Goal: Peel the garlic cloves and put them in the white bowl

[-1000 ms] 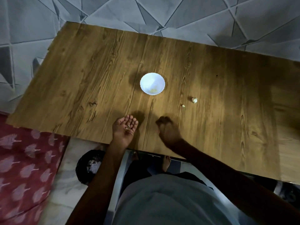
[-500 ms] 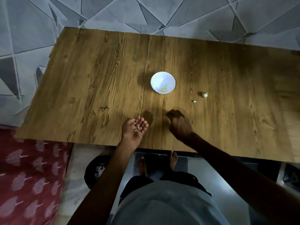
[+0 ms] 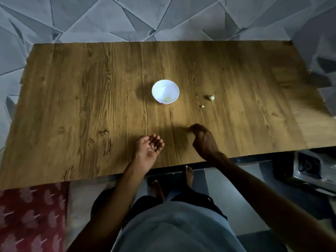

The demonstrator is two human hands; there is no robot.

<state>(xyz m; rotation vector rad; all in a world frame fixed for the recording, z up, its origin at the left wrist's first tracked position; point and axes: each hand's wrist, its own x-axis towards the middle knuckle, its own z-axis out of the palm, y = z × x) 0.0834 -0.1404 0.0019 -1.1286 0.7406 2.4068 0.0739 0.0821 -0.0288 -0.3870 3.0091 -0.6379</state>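
At table edge [image 3: 81,172], left hand [image 3: 148,149]

Dim wooden table [image 3: 91,99] against grey geometric wall [image 3: 112,19]

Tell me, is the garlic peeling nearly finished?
Partly. The white bowl holds something pale yellow, likely peeled garlic. The left hand lies palm up with scraps of skin on it; the right hand is curled, too blurred to tell whether it holds anything. One clove and a small bit lie on the table right of the bowl.
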